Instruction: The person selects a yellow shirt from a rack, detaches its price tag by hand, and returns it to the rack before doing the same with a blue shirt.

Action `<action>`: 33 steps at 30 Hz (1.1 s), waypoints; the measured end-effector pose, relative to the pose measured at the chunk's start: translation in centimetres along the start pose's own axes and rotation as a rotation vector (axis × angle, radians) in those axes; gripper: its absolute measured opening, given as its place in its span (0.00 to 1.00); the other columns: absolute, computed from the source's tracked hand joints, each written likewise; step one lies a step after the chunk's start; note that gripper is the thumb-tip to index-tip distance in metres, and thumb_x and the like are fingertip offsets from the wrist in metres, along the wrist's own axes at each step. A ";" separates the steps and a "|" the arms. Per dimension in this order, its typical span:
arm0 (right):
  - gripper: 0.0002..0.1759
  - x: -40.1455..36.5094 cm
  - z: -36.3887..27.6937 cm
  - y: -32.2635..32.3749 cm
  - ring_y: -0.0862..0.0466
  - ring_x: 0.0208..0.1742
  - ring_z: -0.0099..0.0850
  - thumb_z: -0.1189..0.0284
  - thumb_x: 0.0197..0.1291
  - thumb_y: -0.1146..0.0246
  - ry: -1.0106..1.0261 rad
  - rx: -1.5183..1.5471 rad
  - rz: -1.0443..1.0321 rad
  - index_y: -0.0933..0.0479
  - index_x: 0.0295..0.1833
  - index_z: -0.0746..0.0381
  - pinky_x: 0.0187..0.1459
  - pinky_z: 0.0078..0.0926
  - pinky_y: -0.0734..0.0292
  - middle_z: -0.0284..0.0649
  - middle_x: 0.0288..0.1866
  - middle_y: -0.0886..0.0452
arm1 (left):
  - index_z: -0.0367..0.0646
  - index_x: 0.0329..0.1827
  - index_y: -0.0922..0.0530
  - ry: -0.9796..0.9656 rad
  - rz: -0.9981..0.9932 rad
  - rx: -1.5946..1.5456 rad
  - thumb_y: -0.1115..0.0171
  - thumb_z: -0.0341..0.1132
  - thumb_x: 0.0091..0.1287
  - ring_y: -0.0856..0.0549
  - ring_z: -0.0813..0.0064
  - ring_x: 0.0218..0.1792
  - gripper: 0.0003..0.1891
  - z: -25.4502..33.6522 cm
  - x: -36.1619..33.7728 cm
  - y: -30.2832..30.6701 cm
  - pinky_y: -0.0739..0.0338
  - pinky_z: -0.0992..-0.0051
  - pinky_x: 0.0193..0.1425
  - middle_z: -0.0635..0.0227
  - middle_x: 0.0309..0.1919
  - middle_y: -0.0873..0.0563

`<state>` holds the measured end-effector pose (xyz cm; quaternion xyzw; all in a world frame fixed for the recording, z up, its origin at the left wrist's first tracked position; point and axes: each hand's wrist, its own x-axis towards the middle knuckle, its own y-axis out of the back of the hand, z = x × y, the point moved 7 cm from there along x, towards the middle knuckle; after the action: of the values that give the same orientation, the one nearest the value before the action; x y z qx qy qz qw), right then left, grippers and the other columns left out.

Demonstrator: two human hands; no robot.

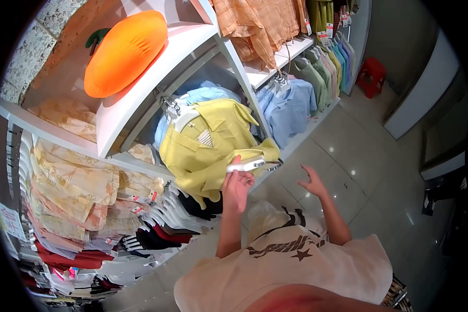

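No readable text or numbers

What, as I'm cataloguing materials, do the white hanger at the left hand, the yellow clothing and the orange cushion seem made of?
White hanger at the left hand: probably smooth plastic, judging by its even white surface. Yellow clothing: matte fabric, draping in folds; fibre unclear. Orange cushion: likely smooth stuffed cloth, its plump surface lightly creased.

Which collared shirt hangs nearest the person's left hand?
The yellow fabric collared shirt with a striped chest patch, beside the bare left hand; the pale-blue fabric collared shirts hang farther off.
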<state>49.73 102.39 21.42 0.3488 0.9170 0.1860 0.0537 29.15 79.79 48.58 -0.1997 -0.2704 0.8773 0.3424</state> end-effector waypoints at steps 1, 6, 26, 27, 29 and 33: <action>0.45 0.8 -7.5 0.6 0.31 0.82 0.51 0.62 0.59 0.20 0.112 0.012 -0.049 0.28 0.80 0.60 0.82 0.47 0.35 0.53 0.81 0.28 | 0.41 0.87 0.36 0.047 0.025 0.023 0.49 0.38 0.89 0.17 0.73 0.46 0.27 -1.6 -0.6 0.3 0.23 0.68 0.57 0.68 0.43 0.16; 0.36 1.9 -17.1 -1.5 0.19 0.68 0.49 0.65 0.57 0.21 0.366 -0.018 -0.254 0.21 0.72 0.62 0.69 0.43 0.24 0.53 0.67 0.18 | 0.39 0.88 0.37 0.205 0.023 -0.094 0.45 0.44 0.87 0.18 0.73 0.51 0.32 -6.3 -1.6 1.5 0.24 0.68 0.59 0.72 0.48 0.16; 0.20 -1.9 -16.1 9.4 0.12 0.40 0.53 0.64 0.50 0.26 -0.102 -0.301 -0.206 0.10 0.50 0.59 0.46 0.43 0.16 0.52 0.37 0.11 | 0.40 0.53 0.14 -0.168 -0.535 1.553 0.16 0.44 0.57 0.12 0.43 0.47 0.25 -6.4 4.3 5.0 0.16 0.58 0.51 0.52 0.44 0.10; 0.20 -1.9 -16.4 9.8 0.11 0.40 0.53 0.65 0.51 0.26 -0.104 -0.317 -0.195 0.10 0.50 0.59 0.47 0.43 0.16 0.51 0.38 0.10 | 0.39 0.51 0.14 -0.147 -0.513 1.535 0.17 0.42 0.58 0.12 0.42 0.43 0.23 -6.5 4.3 5.3 0.16 0.58 0.48 0.51 0.39 0.10; 0.19 -2.0 -19.6 10.8 0.10 0.41 0.51 0.67 0.54 0.25 0.090 -0.353 -0.006 0.10 0.52 0.60 0.48 0.42 0.15 0.47 0.41 0.09 | 0.37 0.44 0.14 -0.234 -0.465 1.479 0.19 0.38 0.61 0.13 0.40 0.34 0.16 -6.4 4.2 5.0 0.17 0.61 0.38 0.49 0.28 0.13; 0.17 -4.2 -26.2 11.5 0.10 0.50 0.48 0.74 0.58 0.26 0.520 -0.250 0.396 0.11 0.53 0.63 0.56 0.42 0.14 0.42 0.50 0.08 | 0.35 0.47 0.13 -0.129 -0.389 1.327 0.20 0.34 0.64 0.12 0.57 0.29 0.14 -5.8 4.0 4.2 0.18 0.68 0.39 0.50 0.31 0.10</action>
<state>54.02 99.61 49.92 0.4518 0.7846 0.3862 -0.1766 27.43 82.01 40.87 0.1565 0.2726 0.7900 0.5265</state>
